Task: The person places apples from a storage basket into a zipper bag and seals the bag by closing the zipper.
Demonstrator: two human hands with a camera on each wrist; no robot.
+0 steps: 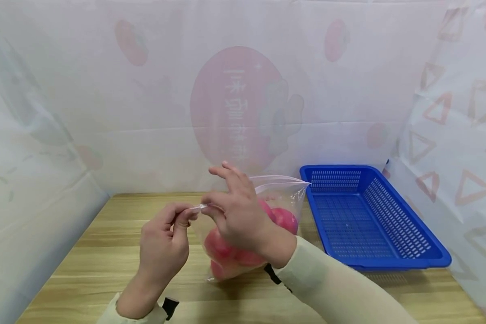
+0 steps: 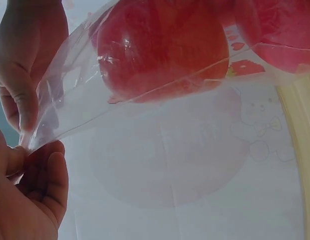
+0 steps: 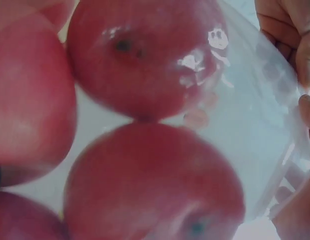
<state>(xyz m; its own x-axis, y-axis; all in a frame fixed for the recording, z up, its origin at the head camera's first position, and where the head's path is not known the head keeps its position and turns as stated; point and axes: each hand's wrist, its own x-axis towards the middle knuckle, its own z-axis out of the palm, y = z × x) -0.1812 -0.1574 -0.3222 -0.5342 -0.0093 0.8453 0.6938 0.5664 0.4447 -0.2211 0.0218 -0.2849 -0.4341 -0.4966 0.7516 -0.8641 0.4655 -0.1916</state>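
A clear zip bag (image 1: 294, 196) with several red apples (image 1: 285, 219) in it stands on the wooden table. My left hand (image 1: 164, 243) pinches the bag's top left corner between thumb and fingers. Right beside it, the thumb and forefinger of my right hand (image 1: 243, 220) pinch the same top edge, its other fingers raised. Towards the right end, the bag's mouth shows two parted lips. In the left wrist view, the plastic (image 2: 74, 100) is drawn taut towards both hands. Large red apples (image 3: 149, 175) fill much of the right wrist view behind the film.
A blue plastic basket (image 1: 366, 262) with slotted sides stands to the right of the bag. Pale printed sheets (image 1: 154, 112) hang behind and at both sides of the wooden table (image 1: 105, 252).
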